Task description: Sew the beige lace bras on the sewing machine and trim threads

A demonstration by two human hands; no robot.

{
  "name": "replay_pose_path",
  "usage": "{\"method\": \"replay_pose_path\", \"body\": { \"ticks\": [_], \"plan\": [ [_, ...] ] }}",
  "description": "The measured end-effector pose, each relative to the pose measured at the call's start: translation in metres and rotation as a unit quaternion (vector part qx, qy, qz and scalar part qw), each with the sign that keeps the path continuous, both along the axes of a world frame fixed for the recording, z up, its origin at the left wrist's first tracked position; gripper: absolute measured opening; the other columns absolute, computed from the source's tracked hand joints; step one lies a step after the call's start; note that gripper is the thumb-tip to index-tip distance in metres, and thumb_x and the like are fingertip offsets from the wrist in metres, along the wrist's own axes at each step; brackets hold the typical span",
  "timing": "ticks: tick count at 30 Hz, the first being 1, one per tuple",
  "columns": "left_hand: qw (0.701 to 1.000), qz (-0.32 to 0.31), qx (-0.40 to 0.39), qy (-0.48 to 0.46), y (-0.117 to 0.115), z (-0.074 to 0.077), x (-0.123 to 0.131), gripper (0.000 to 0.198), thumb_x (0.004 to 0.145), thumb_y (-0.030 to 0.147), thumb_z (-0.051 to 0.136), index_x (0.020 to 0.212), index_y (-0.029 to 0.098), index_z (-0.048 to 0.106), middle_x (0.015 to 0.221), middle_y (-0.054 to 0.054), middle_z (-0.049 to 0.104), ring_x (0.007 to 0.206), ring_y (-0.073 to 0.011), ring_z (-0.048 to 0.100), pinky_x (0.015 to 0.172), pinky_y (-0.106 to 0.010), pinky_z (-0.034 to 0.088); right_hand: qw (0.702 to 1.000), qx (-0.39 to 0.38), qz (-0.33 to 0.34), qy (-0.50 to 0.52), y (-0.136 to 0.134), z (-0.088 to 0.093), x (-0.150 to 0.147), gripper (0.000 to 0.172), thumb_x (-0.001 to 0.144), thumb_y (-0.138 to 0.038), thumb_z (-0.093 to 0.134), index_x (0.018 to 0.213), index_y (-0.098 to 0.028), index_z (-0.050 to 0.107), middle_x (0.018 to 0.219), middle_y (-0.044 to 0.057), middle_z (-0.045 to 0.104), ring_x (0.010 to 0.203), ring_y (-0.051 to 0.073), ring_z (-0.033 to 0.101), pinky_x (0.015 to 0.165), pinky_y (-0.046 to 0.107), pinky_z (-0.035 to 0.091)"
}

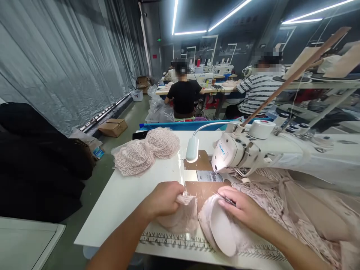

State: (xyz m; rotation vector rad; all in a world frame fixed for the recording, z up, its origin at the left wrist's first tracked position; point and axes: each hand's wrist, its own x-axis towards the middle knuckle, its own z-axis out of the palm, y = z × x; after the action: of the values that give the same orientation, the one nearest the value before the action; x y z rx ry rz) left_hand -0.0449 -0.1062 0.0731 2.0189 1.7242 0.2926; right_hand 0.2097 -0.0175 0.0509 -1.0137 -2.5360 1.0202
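Note:
Pale pink lace fabric (pixel 187 215) hangs from my left hand (pixel 165 198), whose fingers are closed on its upper edge. To the right, my right hand (pixel 239 204) pinches the top rim of a lace-covered cup (pixel 222 228) with a white inner side; a small dark tool (pixel 228 200) shows between its fingers. Both pieces lie over the front of the white table (pixel 112 210), just above a printed ruler strip (pixel 180 242). The sewing machine head (pixel 227 153) stands beyond my right hand, and its needle area is partly hidden.
Stacked lace cups (pixel 146 150) lie at the table's back left. A small lamp (pixel 192 149) hangs over brown plates by the machine. More lace fabric (pixel 303 210) is heaped at the right. Two people sit at machines further back; a cardboard box (pixel 113 127) is on the floor.

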Motion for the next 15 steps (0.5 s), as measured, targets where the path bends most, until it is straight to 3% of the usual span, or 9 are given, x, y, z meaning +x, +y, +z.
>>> {"method": "replay_pose_path", "body": {
  "ticks": [2,5,8,11,13,15],
  "plan": [
    [0.997,0.035,0.03,0.065,-0.011,0.014,-0.017,0.016,0.064,0.006,0.046,0.07,0.02,0.051,0.071,-0.002,0.059,0.064,-0.0181,0.053,0.053,-0.026,0.026,0.999,-0.016,-0.003,0.031,0.002,0.006,-0.02,0.029,0.093,-0.039,0.037,0.072,-0.022,0.047,0.077,0.004,0.061,0.073,0.02,0.056,0.067,0.032,0.043],
    [0.973,0.141,0.087,0.163,-0.019,0.035,-0.049,0.017,0.069,0.007,0.044,0.075,0.021,0.05,0.074,-0.004,0.06,0.069,-0.0213,0.056,0.055,-0.028,0.03,0.996,-0.02,0.0,0.092,0.003,0.01,-0.064,0.029,0.094,-0.04,0.037,0.072,-0.022,0.045,0.073,0.002,0.059,0.069,0.019,0.056,0.064,0.032,0.045],
    [0.911,0.253,0.239,0.222,-0.013,0.055,-0.086,0.018,0.074,0.008,0.043,0.086,0.021,0.05,0.097,-0.009,0.064,0.089,-0.0256,0.058,0.068,-0.033,0.039,0.974,-0.018,0.04,0.221,0.01,0.017,-0.122,0.021,0.094,-0.035,0.035,0.091,-0.022,0.051,0.093,0.005,0.062,0.079,0.018,0.059,0.073,0.032,0.049],
    [0.846,0.287,0.395,0.212,0.002,0.067,-0.12,0.018,0.079,0.009,0.043,0.093,0.02,0.047,0.126,-0.011,0.055,0.115,-0.0262,0.049,0.093,-0.037,0.038,0.941,0.092,0.035,0.324,0.03,0.029,-0.175,0.023,0.094,-0.028,0.035,0.111,-0.021,0.048,0.115,0.01,0.058,0.106,0.019,0.055,0.094,0.034,0.043],
    [0.851,0.286,0.389,0.208,0.012,0.063,-0.135,0.02,0.08,0.009,0.043,0.097,0.018,0.048,0.136,-0.013,0.047,0.128,-0.0268,0.039,0.103,-0.04,0.033,0.933,0.154,0.05,0.323,0.049,0.033,-0.2,0.024,0.094,-0.024,0.03,0.108,-0.019,0.049,0.127,0.012,0.051,0.12,0.019,0.047,0.102,0.034,0.036],
    [0.885,0.266,0.318,0.21,0.021,0.049,-0.143,0.02,0.079,0.012,0.046,0.098,0.016,0.05,0.13,-0.015,0.052,0.125,-0.0297,0.043,0.1,-0.043,0.036,0.947,0.169,0.073,0.263,0.067,0.03,-0.214,0.025,0.092,-0.02,0.03,0.108,-0.017,0.05,0.126,0.014,0.052,0.121,0.02,0.046,0.101,0.037,0.037]
  ]
}}
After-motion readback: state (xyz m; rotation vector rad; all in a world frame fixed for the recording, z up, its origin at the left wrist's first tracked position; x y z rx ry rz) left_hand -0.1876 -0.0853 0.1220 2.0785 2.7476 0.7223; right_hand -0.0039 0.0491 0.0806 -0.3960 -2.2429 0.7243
